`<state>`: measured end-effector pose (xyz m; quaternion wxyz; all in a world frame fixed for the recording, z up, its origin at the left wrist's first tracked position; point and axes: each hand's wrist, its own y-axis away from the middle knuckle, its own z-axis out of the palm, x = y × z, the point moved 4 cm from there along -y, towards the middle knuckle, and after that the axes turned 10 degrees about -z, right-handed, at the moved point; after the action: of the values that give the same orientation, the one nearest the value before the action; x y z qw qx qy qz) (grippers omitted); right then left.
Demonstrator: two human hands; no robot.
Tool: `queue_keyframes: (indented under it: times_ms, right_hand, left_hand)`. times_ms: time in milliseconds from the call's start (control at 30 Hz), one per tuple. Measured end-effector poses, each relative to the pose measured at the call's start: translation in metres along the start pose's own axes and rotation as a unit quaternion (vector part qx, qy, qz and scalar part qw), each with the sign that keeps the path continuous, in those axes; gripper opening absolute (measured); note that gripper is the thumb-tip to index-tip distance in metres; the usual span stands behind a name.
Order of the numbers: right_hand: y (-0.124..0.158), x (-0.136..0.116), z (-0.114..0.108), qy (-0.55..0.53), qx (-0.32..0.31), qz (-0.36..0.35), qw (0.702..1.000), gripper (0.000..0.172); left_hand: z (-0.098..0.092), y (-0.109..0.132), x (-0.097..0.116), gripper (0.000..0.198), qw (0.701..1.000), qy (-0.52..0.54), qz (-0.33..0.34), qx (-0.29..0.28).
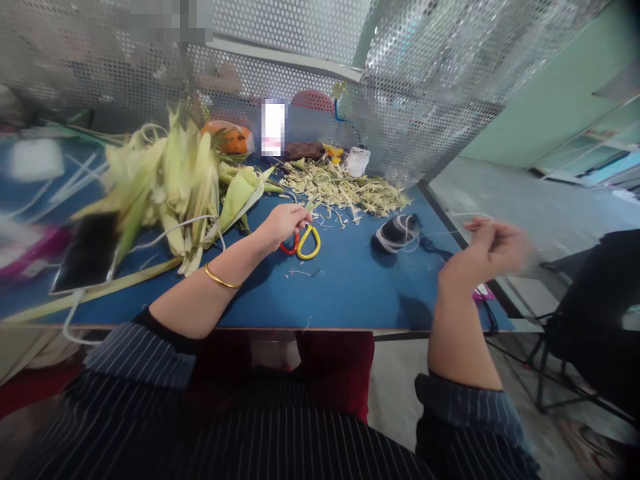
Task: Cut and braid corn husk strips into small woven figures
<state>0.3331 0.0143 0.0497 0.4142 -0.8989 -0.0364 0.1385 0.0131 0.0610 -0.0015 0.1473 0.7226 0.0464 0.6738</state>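
My left hand (285,225) is closed in a pinch, with a small pale green piece of corn husk (309,206) showing above its fingertips. Scissors with one red and one yellow handle (309,243) lie on the table just under those fingers; their blades are mostly hidden. Off to the right, my right hand (486,248) is raised near the table edge, thumb and fingers pinched on a thin white thread (447,233), its outer side blurred. That thread runs toward a dark spool (395,233) wound with white string, lying on the blue table (345,293).
Corn husks (183,180) are heaped at the left beside a phone (87,253) on a white cable. Shredded husk scraps (350,190) lie at the back, near a lit screen (273,127) and an orange packet (227,137). A perforated metal screen (430,80) borders the table.
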Motion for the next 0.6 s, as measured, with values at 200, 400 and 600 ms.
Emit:
queue_keyframes:
  times_ms: [200,400,600]
  right_hand:
    - [0.049,-0.114,0.01,-0.092,-0.144,-0.235,0.957,0.027]
    - [0.082,-0.192,0.039,-0.074,-0.199,-0.385,0.898,0.034]
    - [0.095,-0.202,0.048,-0.059,-0.17,-0.486,0.855,0.033]
  left_hand:
    - [0.0,0.003,0.0,0.024,0.998,-0.011,-0.03,-0.045]
    - [0.008,0.01,-0.007,0.02,0.985,-0.061,-0.091,-0.133]
    - [0.016,0.006,-0.02,0.015,0.963,-0.013,-0.119,-0.241]
